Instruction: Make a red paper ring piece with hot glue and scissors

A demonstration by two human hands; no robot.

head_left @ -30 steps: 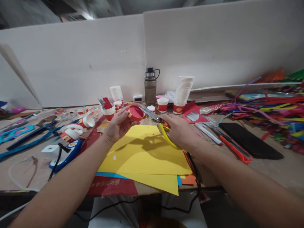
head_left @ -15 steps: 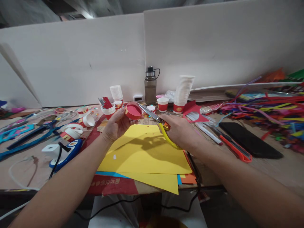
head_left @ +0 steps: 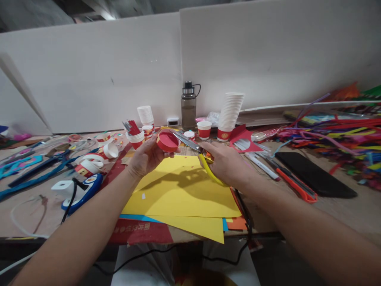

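Left hand (head_left: 147, 157): fingers are grasping a shallow red round piece (head_left: 168, 140), gripping its curved wall from the left. The piece is showing a smooth, flat red inside and is sitting in the air above the far side of the yellow paper, between the middle of the bench (head_left: 333, 222) and its far edge.

Right hand (head_left: 223, 159): fingers are clasping the scissors (head_left: 207, 170) by their smooth yellow-and-orange handles. The narrow, shiny metal blades are pointing left, tips lying at the rim of the round piece; whether the rim is lying between them, cannot tell.

Below, flat matte yellow paper (head_left: 184, 186) is covering the bench's middle, one corner reaching the near edge, with a blue sheet (head_left: 141, 218) and an orange sheet (head_left: 238, 224) showing from under it. Shadows are falling across the yellow surface.

Along the far edge, a translucent grey bottle (head_left: 188, 111) is standing upright; right of it are standing a single red-and-white cup (head_left: 204, 131) and a tall stack of ribbed white rims, the cup stack (head_left: 230, 113). Red paper (head_left: 237, 135) with a rounded cutout is lying beside the stack. Towards the right edge, an orange utility knife (head_left: 297, 186) is lying near a flat black rectangular slab (head_left: 315, 174).
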